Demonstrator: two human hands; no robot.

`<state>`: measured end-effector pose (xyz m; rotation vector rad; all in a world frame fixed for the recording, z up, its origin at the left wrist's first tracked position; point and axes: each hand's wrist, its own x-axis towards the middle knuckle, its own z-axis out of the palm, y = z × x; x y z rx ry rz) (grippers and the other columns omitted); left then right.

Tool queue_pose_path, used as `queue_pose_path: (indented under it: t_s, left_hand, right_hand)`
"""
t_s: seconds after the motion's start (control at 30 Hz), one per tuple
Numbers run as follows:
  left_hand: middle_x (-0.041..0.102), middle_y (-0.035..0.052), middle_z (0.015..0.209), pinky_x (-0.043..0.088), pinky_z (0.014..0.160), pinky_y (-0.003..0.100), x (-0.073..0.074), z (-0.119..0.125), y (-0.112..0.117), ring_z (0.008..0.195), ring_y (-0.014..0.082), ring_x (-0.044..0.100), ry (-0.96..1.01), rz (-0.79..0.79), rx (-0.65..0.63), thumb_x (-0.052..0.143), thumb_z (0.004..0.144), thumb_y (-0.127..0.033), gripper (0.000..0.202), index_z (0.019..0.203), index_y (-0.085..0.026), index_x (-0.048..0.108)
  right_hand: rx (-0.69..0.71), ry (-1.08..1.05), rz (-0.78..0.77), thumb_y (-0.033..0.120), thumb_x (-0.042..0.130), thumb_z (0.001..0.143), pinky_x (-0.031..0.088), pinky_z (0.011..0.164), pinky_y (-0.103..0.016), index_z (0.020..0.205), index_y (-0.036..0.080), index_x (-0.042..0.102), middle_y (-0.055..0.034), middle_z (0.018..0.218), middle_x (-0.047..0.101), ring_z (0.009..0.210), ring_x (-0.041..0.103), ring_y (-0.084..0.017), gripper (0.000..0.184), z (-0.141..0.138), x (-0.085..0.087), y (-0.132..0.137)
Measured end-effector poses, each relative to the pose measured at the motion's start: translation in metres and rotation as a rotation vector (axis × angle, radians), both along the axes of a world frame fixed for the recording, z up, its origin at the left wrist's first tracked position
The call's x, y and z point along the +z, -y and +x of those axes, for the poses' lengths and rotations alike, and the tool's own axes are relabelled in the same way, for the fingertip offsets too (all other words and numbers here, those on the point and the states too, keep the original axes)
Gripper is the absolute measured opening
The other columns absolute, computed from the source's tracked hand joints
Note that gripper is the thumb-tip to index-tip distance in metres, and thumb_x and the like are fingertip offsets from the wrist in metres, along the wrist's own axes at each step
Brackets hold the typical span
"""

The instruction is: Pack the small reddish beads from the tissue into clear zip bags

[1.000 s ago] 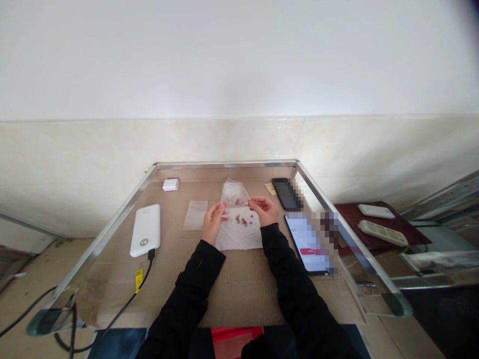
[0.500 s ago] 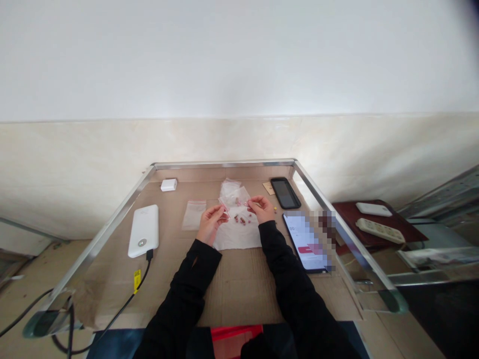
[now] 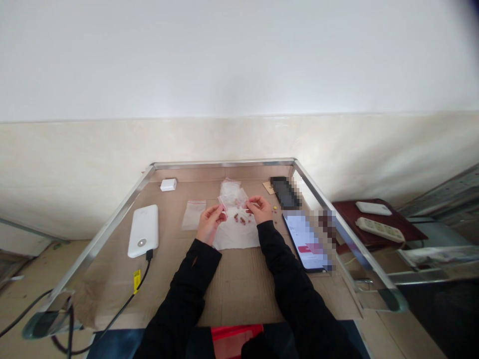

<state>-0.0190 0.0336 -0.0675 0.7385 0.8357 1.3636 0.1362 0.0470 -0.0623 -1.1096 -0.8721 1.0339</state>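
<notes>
Remotely I log a cardboard tabletop (image 3: 243, 286), charger (image 3: 168, 185) far left, power bank (image 3: 143, 227) nearer, white sheet (image 3: 237, 238) central, bag (image 3: 193, 216) left of it, phone (image 3: 302, 244) at right.

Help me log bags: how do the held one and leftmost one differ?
The held bag is pinched by left hand and right hand; the leftmost bag lies flat on cardboard. The held bag's reddish edge reaches the left hand; the leftmost bag's is its far edge. Both look transparent.
</notes>
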Motion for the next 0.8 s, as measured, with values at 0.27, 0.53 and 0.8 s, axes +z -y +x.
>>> queue_pose_path:
  t_s: [0.27, 0.53, 0.8]
  left_hand:
    - [0.055, -0.0021, 0.056, 0.039, 0.05, 0.018, 0.0, -0.004, -0.003, 0.048, 0.005, 0.049, 0.006, -0.007, 0.122, 0.067, 0.061, -0.026, 0.016, 0.063, -0.013, 0.057]
    - [0.055, -0.0021, 0.057, 0.038, 0.052, 0.018, 0.005, -0.005, 0.001, 0.05, 0.0058, 0.048, -0.305, 0.168, 0.314, 0.063, 0.065, -0.029, 0.016, 0.068, -0.014, 0.059]
    - [0.061, 0.0031, 0.071, 0.04, 0.057, 0.021, -0.001, 0.004, 0.008, 0.059, 0.0109, 0.052, -0.756, 0.331, 0.162, 0.057, 0.071, -0.033, 0.019, 0.077, -0.016, 0.062]
  right_hand:
    - [-0.026, 0.118, 0.022, 0.037, 0.067, 0.054, 0.046, 0.043, -0.022, 0.07, 0.016, 0.054, -0.0022, 0.065, 0.061, 0.061, 0.06, -0.015, 0.029, -0.001, 0.0, 0.001]
    - [0.236, 0.303, 0.11, 0.037, 0.058, 0.067, 0.04, 0.039, -0.018, 0.085, 0.016, 0.063, -0.0045, 0.073, 0.064, 0.053, 0.055, -0.01, 0.028, -0.018, 0.006, 0.015]
    - [0.346, 0.506, 0.174, 0.039, 0.053, 0.073, 0.042, 0.046, -0.02, 0.091, 0.018, 0.063, -0.003, 0.071, 0.065, 0.053, 0.058, -0.011, 0.03, -0.022, -0.007, 0.016]
